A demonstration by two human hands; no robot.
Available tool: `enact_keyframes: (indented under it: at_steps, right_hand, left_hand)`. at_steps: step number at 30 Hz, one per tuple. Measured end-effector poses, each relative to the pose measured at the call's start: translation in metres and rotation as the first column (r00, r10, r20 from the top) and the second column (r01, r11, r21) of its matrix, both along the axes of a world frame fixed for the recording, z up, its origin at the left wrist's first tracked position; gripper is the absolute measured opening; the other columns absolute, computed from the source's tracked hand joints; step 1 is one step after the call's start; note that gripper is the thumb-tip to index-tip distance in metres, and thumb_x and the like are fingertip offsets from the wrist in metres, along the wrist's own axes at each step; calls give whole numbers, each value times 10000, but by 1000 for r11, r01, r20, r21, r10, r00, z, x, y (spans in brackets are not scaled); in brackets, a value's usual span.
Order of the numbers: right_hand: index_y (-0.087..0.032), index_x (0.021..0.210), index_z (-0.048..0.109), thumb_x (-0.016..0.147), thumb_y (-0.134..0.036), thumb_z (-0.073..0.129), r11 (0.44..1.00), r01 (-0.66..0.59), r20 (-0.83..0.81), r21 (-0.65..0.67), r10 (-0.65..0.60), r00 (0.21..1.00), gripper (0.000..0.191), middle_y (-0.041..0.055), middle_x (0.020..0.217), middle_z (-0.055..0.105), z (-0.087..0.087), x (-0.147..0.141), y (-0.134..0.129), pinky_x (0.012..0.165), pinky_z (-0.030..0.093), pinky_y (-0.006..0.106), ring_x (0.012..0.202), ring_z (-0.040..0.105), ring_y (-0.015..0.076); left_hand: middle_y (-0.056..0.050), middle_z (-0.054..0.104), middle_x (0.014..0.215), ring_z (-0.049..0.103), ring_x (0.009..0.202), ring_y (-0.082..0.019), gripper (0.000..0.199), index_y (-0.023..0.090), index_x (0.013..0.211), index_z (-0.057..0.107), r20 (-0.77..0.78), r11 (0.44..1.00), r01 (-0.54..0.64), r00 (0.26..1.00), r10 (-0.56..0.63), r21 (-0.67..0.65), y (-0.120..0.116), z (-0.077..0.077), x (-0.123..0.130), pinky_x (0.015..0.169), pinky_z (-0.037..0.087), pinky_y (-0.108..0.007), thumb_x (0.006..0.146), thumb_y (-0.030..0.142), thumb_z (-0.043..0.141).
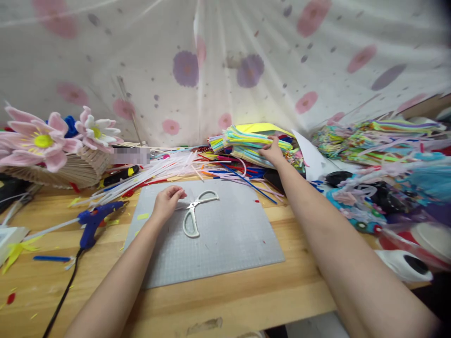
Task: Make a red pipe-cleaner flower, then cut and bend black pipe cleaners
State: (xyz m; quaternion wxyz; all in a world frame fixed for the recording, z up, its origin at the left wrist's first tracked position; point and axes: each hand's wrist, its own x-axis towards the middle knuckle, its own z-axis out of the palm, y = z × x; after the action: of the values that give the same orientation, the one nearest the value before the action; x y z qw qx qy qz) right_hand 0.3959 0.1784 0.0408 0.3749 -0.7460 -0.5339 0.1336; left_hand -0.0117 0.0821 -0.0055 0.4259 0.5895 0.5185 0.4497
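Flowers (43, 141) at my left look finished, while the bundle of fuzzy strips (243, 139) looks unworked, I'd judge, with all of it left to do. It lies behind the cutting mat (225, 253), thick and layered, its straight strands yellow, turquoise and white. My right hand (273, 152), partly open, touches it, and my left hand (168, 202) has its fingertips drawn together beside the scissors (192, 205); whether either pinches anything I can't tell.
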Motion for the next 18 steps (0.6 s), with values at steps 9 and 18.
enact_keyframes:
  at_steps: [9,18]
  right_hand:
    - [-137,1056,554,588,-270,677,996,69,461,57,-88,883,502,183,1182,434,6,10,1,950,320,503,1139,400,354]
    - [-169,1123,571,627,-109,530,999,-37,549,40,9,836,501,150,1060,495,13,-1,3,903,323,534,1085,396,347]
  left_hand:
    - [37,536,482,484,453,-114,297,191,653,557,-212,994,-72,973,87,76,8,0,23,511,351,-241,726,475,604]
    - [-5,655,816,565,627,-127,318,216,1034,607,-200,993,-19,979,42,117,0,-3,22,615,410,-248,726,292,589]
